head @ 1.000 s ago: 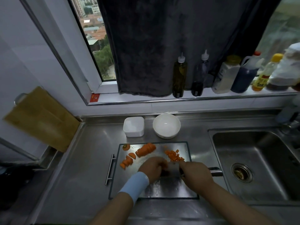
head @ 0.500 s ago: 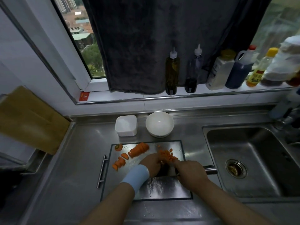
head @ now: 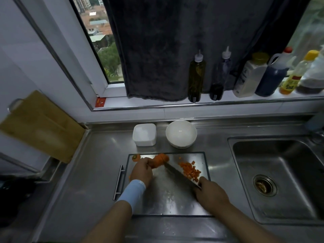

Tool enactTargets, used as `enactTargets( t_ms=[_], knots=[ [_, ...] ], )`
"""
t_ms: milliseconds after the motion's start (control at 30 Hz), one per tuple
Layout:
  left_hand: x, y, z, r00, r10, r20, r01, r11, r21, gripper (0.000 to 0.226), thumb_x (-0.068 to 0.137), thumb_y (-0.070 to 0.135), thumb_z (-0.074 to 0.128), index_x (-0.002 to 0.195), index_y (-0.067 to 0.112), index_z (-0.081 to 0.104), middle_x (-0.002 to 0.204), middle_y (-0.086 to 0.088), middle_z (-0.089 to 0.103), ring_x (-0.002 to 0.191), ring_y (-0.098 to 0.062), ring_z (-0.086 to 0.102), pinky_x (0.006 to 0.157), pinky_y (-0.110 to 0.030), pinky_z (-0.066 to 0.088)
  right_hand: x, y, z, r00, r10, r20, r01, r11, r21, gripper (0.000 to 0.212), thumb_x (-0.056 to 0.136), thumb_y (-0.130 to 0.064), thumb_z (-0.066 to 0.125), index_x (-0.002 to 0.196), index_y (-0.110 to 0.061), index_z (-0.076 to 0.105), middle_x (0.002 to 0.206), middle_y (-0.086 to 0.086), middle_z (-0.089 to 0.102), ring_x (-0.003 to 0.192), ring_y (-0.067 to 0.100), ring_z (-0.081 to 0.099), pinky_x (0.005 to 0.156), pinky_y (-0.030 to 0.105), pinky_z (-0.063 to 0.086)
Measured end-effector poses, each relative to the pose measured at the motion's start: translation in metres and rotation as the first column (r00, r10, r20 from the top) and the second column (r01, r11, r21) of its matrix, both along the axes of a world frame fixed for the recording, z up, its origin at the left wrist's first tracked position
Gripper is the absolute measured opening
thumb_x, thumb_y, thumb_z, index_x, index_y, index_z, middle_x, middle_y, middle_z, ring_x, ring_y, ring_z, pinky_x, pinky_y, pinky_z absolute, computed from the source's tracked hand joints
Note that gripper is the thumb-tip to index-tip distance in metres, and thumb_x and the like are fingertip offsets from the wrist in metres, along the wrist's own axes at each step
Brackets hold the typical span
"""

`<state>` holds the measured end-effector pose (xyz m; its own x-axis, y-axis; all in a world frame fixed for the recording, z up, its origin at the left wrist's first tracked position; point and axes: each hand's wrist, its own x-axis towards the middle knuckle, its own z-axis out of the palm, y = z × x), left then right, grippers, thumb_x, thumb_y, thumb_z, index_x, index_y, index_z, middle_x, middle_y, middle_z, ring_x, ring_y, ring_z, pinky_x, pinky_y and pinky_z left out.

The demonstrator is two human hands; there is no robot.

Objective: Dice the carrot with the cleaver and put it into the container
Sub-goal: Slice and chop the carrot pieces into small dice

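Nearest you, your right hand (head: pixel 211 197) is curled tight round the handle of the cleaver (head: pixel 178 176), whose blade runs diagonally up and left across the steel cutting board (head: pixel 168 200). Your left hand (head: pixel 142 171), with a pale blue wristband (head: pixel 131 192) on the wrist, has its fingers bent over the remaining carrot piece (head: pixel 158 161) and holds it down near the board's far left corner. The far end of the blade meets the right end of that piece. Just right of the blade lies the pile of diced carrot (head: pixel 190 170), on the board's right side. A cut stem end (head: pixel 136 157) sits at the far left corner, just beside your left fingers. Beyond the board, on the steel counter, the white square container (head: pixel 144 134) stands just beside a white bowl (head: pixel 181 133); no carrot shows in either. The sink (head: pixel 280 178) is to your right. A wooden board (head: pixel 40 125) leans at the left wall, and bottles (head: pixel 196 76) line the windowsill in front of a dark cloth (head: pixel 175 41).
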<state>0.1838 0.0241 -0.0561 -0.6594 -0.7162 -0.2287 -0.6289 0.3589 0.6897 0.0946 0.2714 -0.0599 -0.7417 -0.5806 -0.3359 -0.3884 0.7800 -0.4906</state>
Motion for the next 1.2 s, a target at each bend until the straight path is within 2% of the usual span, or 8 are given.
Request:
enactTargets(
  t_ms=[100,300,467,600,767,867,1100,1200],
  knots=[
    [0.005,-0.015,-0.004,0.999,0.044,-0.024,-0.045,0.999,-0.012,0.034,0.083,-0.002,0.047,0.089,0.028,0.061,0.096,0.002,0.061,0.088,-0.019,0.06,0.085,-0.032,0.05,-0.006,-0.004,0.0,0.997,-0.074,0.021,0.073,0.997,0.032,0.018,0.092,-0.045,0.051,0.096,-0.027,0.053,0.086,-0.005,0.063,0.075,0.013,0.062,0.065,0.03,0.052],
    [0.032,-0.059,-0.015,0.995,0.098,0.024,-0.099,0.992,0.081,0.043,0.073,0.013,0.072,0.106,0.039,0.063,0.114,0.006,0.054,0.098,-0.02,0.058,0.086,-0.037,0.054,0.002,-0.039,0.009,0.997,-0.051,0.062,0.048,0.997,0.054,0.019,0.085,-0.048,0.051,0.088,-0.03,0.056,0.076,-0.008,0.062,0.068,0.009,0.06,0.058,0.026,0.046],
    [0.059,-0.078,-0.025,0.975,-0.119,0.187,0.128,0.991,-0.038,0.05,0.08,0.009,0.064,0.126,0.027,0.056,0.126,0.001,0.05,0.119,-0.02,0.047,0.104,-0.034,0.04,0.016,-0.083,0.012,0.997,-0.036,0.072,0.034,0.999,0.036,0.018,0.088,-0.046,0.052,0.096,-0.031,0.057,0.08,-0.009,0.061,0.072,0.009,0.059,0.056,0.026,0.041],
    [0.066,-0.078,-0.028,0.947,-0.286,0.146,0.298,0.952,-0.067,0.037,0.084,0.017,0.062,0.119,0.028,0.058,0.114,0.012,0.05,0.106,-0.008,0.046,0.093,-0.023,0.037,0.027,-0.108,0.011,0.996,-0.074,0.048,0.071,0.996,0.051,0.018,0.088,-0.046,0.054,0.087,-0.027,0.056,0.078,-0.007,0.062,0.073,0.01,0.059,0.061,0.029,0.048],
    [0.067,-0.08,-0.034,0.96,-0.272,0.06,0.275,0.961,-0.04,0.024,0.08,0.021,0.066,0.096,0.036,0.057,0.105,0.016,0.049,0.099,-0.008,0.052,0.089,-0.023,0.046,0.041,-0.118,0.007,0.992,-0.11,0.061,0.107,0.994,0.036,0.016,0.091,-0.044,0.055,0.087,-0.029,0.053,0.079,-0.007,0.062,0.071,0.01,0.06,0.061,0.03,0.049],
    [0.072,-0.084,-0.038,0.943,-0.331,0.029,0.333,0.94,-0.076,0.02,0.084,0.023,0.068,0.089,0.039,0.058,0.101,0.018,0.05,0.095,-0.002,0.049,0.082,-0.008,0.035,0.048,-0.116,0.003,0.986,-0.144,0.079,0.143,0.989,0.024,0.017,0.091,-0.045,0.057,0.089,-0.028,0.057,0.079,-0.007,0.064,0.072,0.01,0.061,0.067,0.034,0.053],
    [0.089,-0.088,-0.051,0.903,-0.43,-0.012,0.416,0.879,-0.233,0.019,0.088,0.019,0.065,0.105,0.024,0.069,0.109,0.011,0.056,0.097,-0.001,0.047,0.083,0.0,0.031,0.061,-0.121,-0.003,0.974,-0.206,0.091,0.203,0.978,0.045,0.022,0.091,-0.047,0.055,0.085,-0.025,0.056,0.073,-0.004,0.067,0.067,0.013,0.065,0.068,0.039,0.056],
    [0.085,-0.09,-0.047,0.834,-0.544,0.095,0.542,0.776,-0.323,0.029,0.093,0.027,0.055,0.122,0.028,0.059,0.12,0.008,0.057,0.106,-0.011,0.051,0.09,-0.017,0.04,0.064,-0.122,-0.003,0.971,-0.22,0.089,0.216,0.975,0.052,0.024,0.09,-0.05,0.054,0.085,-0.026,0.055,0.075,-0.004,0.067,0.069,0.015,0.065,0.069,0.039,0.057]
  ],
)
